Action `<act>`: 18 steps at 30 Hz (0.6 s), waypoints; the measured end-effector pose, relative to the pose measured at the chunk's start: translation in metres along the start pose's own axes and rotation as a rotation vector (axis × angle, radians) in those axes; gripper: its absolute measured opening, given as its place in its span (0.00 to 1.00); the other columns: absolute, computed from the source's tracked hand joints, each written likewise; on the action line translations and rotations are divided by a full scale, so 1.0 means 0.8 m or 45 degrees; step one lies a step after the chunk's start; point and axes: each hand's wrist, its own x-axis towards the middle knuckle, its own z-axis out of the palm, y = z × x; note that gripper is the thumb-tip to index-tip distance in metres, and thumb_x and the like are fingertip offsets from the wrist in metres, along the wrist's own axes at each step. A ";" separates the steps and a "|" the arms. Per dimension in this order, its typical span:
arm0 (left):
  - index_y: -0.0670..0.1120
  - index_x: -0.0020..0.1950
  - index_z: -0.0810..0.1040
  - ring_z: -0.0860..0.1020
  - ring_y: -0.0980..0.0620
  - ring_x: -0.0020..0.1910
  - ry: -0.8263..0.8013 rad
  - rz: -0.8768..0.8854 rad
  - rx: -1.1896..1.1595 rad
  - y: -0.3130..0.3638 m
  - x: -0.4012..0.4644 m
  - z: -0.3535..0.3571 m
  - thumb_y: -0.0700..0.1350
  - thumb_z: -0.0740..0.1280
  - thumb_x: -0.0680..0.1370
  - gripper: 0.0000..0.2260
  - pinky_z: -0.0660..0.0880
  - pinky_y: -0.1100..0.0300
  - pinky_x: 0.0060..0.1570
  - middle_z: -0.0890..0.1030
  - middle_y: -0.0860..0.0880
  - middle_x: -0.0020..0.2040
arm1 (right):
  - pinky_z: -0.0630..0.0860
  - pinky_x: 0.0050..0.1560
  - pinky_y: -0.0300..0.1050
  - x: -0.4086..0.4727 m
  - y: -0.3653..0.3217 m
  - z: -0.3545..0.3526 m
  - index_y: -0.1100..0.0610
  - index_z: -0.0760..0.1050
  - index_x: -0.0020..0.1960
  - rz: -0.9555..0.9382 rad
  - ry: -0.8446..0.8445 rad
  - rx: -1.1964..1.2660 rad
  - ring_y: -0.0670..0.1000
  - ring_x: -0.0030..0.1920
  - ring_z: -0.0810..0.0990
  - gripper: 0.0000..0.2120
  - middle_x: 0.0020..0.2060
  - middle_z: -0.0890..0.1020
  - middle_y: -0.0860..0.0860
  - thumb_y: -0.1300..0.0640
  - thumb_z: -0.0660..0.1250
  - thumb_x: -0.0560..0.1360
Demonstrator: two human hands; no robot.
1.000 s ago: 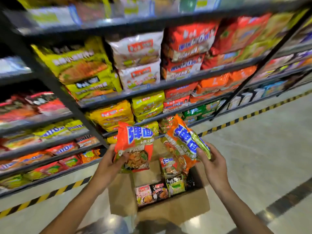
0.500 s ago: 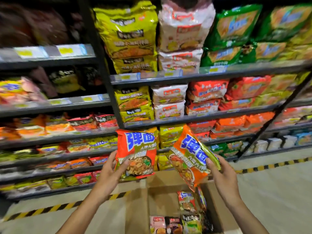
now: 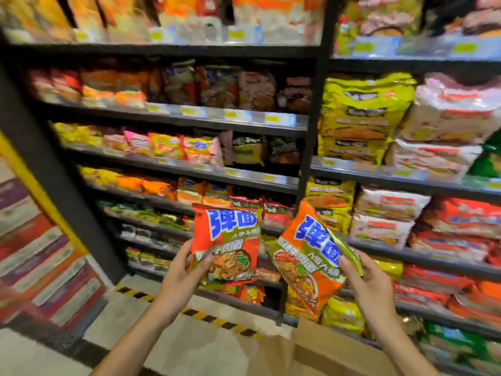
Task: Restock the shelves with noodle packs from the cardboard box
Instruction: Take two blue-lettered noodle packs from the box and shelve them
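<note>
My left hand (image 3: 180, 278) grips an orange noodle pack (image 3: 230, 240) with blue lettering by its lower left corner, held upright before the dark shelves (image 3: 222, 123). My right hand (image 3: 370, 283) pinches a second orange noodle pack (image 3: 306, 256) of the same kind at its right edge, tilted to the right. Both packs hang in the air in front of the lower shelves. Only a flap of the cardboard box (image 3: 325, 351) shows at the bottom edge; its inside is out of sight.
Black metal shelving is crammed with noodle packs: small packs on the left bay, large yellow (image 3: 363, 115) and white multipacks (image 3: 444, 118) on the right bay. A black upright post (image 3: 311, 131) divides the bays. Yellow-black floor tape (image 3: 206, 317) runs along the shelf base.
The view has swung up and left, so higher shelves show and the box has dropped almost out of frame. Both hands still hold their packs, carried up with the view.
</note>
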 end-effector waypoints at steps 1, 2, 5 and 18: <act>0.66 0.61 0.73 0.78 0.52 0.62 0.015 0.020 -0.022 0.001 0.000 -0.023 0.59 0.71 0.72 0.19 0.78 0.46 0.60 0.82 0.58 0.59 | 0.78 0.34 0.33 0.000 -0.012 0.024 0.56 0.79 0.58 -0.008 -0.034 -0.005 0.40 0.41 0.84 0.11 0.47 0.86 0.47 0.54 0.69 0.76; 0.66 0.61 0.73 0.79 0.53 0.61 0.028 0.029 -0.030 0.004 0.001 -0.042 0.56 0.70 0.72 0.18 0.78 0.48 0.59 0.82 0.59 0.58 | 0.79 0.36 0.36 0.000 -0.020 0.044 0.55 0.79 0.58 -0.019 -0.057 -0.011 0.41 0.43 0.85 0.14 0.48 0.86 0.49 0.52 0.69 0.75; 0.66 0.60 0.73 0.79 0.56 0.60 0.051 0.055 -0.059 0.012 0.014 -0.118 0.54 0.69 0.74 0.16 0.78 0.54 0.56 0.82 0.62 0.56 | 0.81 0.41 0.42 0.001 -0.045 0.119 0.54 0.79 0.61 -0.035 -0.076 -0.010 0.44 0.47 0.85 0.21 0.50 0.86 0.49 0.46 0.71 0.71; 0.72 0.58 0.73 0.75 0.56 0.65 0.099 0.217 -0.052 0.052 0.125 -0.380 0.64 0.72 0.71 0.17 0.71 0.46 0.68 0.80 0.63 0.59 | 0.79 0.33 0.35 0.017 -0.155 0.382 0.49 0.80 0.55 -0.169 -0.156 0.017 0.46 0.43 0.86 0.08 0.45 0.87 0.46 0.53 0.68 0.77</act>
